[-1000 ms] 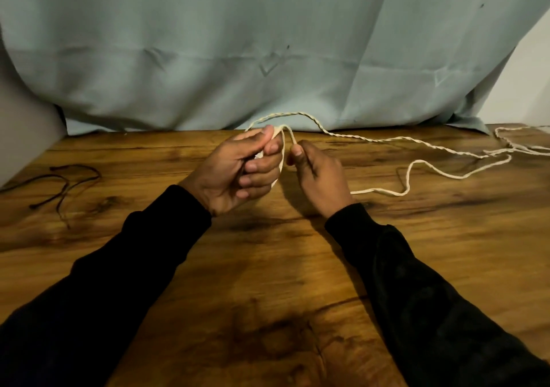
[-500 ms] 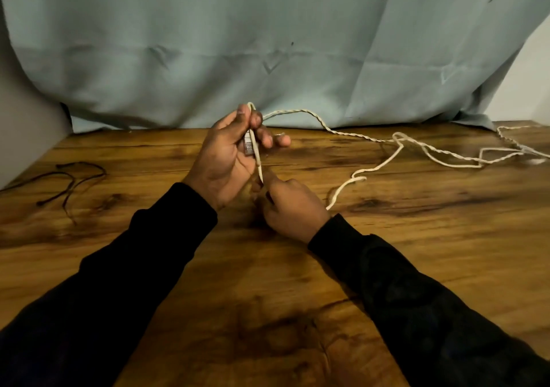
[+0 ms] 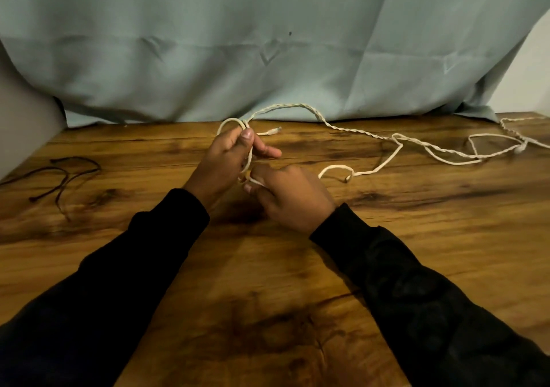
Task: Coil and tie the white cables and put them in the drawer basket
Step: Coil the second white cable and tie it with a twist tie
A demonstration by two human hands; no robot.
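Change: half a second ago one strand ran straight between the hands; a small loop now stands above the left hand (image 3: pixel 229 154), so coiling has started, though only just.
Left hand: thumb and fingers pinch the loop of the white cable (image 3: pixel 369 135), forefinger stretched right.
Right hand (image 3: pixel 293 196): curled round the strand just below the left, feeding it.
Cable position: its plug end (image 3: pixel 272 131) juts beyond the left hand; the rest trails far right across the wooden table (image 3: pixel 416 238) (most is still uncoiled).
Materials: thin, twisted, limp cord; glossy, dark-grained wood; creased pale-blue cloth (image 3: pixel 268 44) behind.
Left edge: dark cord (image 3: pixel 64 175), loose.
Basket: not in view.
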